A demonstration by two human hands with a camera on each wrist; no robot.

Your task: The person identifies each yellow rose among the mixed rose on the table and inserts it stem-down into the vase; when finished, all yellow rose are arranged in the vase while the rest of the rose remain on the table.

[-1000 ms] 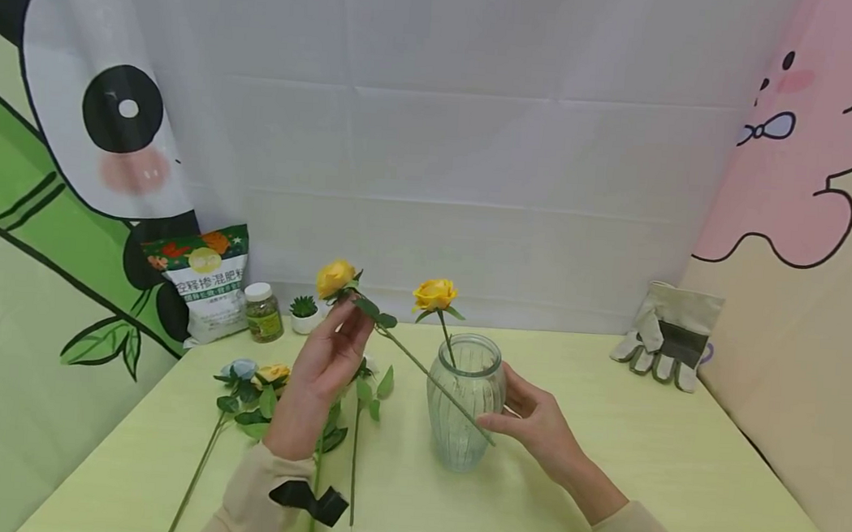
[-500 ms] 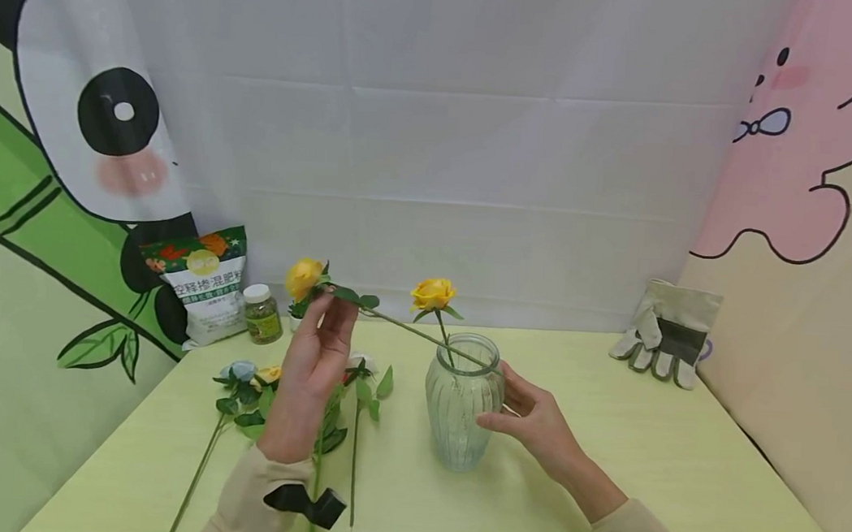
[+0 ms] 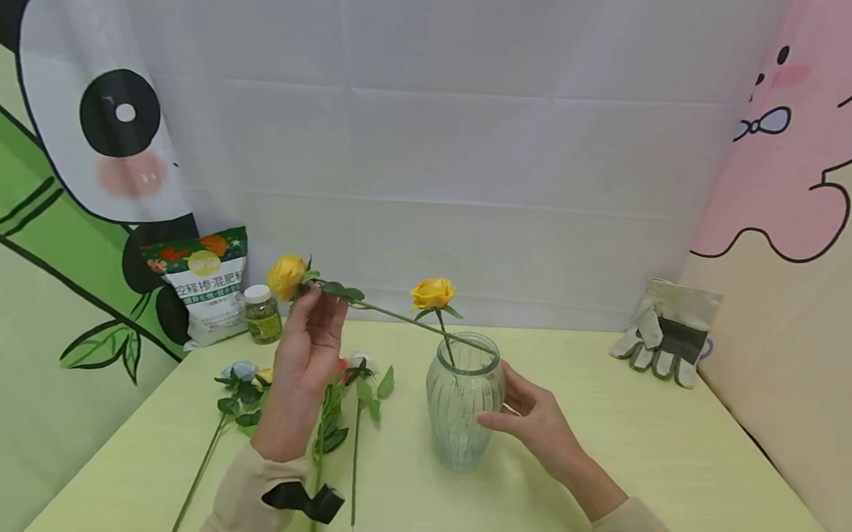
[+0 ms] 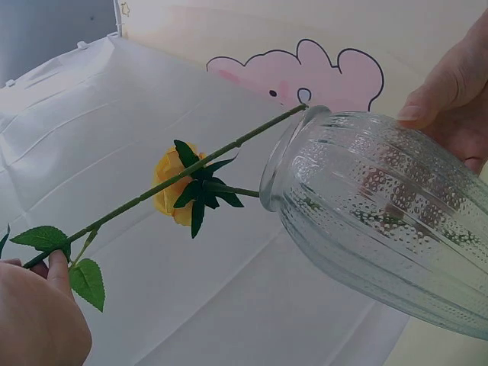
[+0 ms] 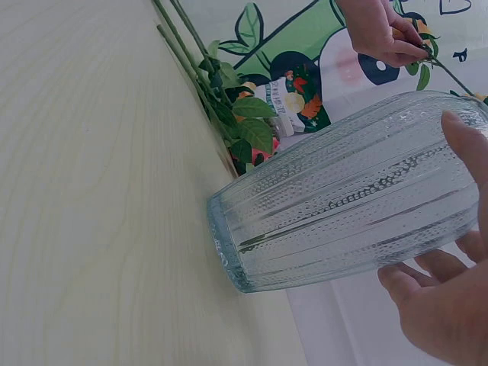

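My left hand pinches the stem of a yellow rose just below its bloom. This rose slants almost level, its stem running rightward so the cut end is at the rim of a ribbed clear glass vase. Whether that end is inside the mouth or just over it, I cannot tell. Another yellow rose stands in the vase, leaning left. My right hand holds the vase by its right side, thumb in front and fingers around the back. The vase stands upright on the table.
On the table's left lie a blue rose, a white flower and other stems. Behind them stand a fertilizer bag and a lidded jar. Work gloves lean against the wall at back right.
My left hand has moved left and slightly up with the rose. The stem's lower end has risen from in front of the vase to its rim. The right hand and vase stay put.
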